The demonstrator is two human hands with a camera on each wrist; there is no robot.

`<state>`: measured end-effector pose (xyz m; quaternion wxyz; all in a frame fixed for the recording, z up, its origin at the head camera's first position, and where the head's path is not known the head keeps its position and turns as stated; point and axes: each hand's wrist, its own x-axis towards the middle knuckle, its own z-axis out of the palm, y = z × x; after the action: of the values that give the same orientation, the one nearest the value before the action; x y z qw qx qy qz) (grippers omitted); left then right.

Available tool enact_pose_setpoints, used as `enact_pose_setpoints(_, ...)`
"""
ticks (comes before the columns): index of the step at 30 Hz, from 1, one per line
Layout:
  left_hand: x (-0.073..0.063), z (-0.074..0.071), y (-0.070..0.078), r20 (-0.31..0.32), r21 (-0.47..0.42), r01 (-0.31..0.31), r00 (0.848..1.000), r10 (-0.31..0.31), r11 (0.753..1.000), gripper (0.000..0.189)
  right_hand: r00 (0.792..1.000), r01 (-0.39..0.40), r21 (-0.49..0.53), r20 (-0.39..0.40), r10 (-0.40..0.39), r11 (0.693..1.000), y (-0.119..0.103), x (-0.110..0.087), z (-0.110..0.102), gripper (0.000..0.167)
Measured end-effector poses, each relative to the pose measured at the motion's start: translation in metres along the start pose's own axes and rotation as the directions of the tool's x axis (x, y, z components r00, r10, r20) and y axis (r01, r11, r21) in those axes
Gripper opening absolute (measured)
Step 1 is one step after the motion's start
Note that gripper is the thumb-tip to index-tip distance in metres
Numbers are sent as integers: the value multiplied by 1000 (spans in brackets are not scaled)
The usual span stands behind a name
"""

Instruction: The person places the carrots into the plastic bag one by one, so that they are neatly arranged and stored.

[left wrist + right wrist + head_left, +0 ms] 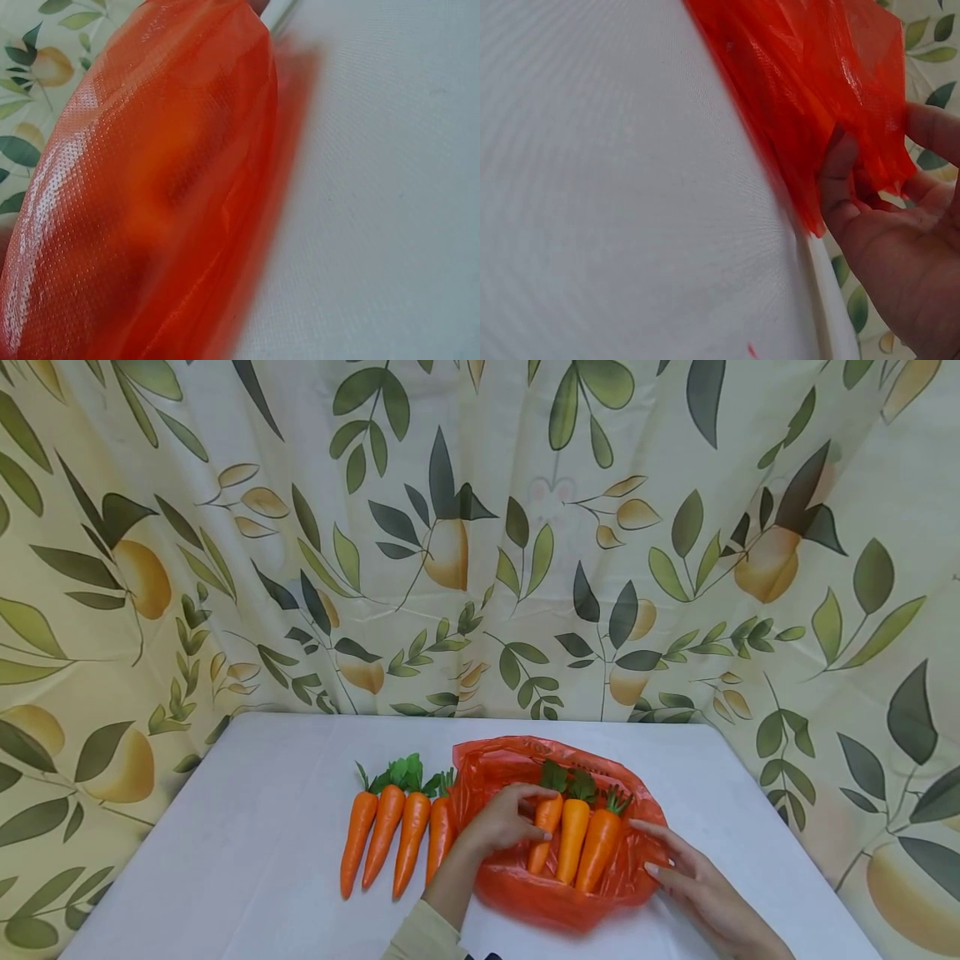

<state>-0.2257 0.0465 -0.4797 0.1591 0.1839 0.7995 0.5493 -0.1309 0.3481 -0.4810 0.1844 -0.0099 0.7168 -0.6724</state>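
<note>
A red plastic bag (pixel 540 906) lies spread open on the table, with three carrots inside. My left hand (pixel 502 820) reaches over the bag's left side and grips the leftmost carrot (pixel 550 816), thumb and fingers at its upper part. Beside that one lie a lighter orange carrot (pixel 573 839) and a thicker carrot (pixel 601 845), their green tops pointing away from me. At the bag's right rim, my right hand (pixel 693 877) holds the plastic; the right wrist view shows thumb and fingers around its edge. In the left wrist view, the bag (pixel 165 187) hides most of my left hand.
Several more carrots (pixel 386 831) lie in a row left of the bag, the nearest one close against it and partly behind my left forearm. Underneath is a white table (pixel 247 860). A curtain (pixel 480 568) with leaves and fruit hangs behind the table's far edge.
</note>
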Motion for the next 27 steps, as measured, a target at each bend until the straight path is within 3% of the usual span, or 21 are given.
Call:
enact_pose_setpoints(12,-2,-3,-1,2,-3,26,1000,-26,1000,50,997,-71,6,-6,71,997,3,4,-2,63)
enact_pose_setpoints(19,-1,-10,5,-13,0,-20,1000,20,1000,47,999,-46,15,16,46,999,3,4,-3,63)
enact_pose_setpoints(27,-6,-22,13,-28,-10,-22,999,22,1000,44,999,-4,19,38,3,1000,4,3,-4,62)
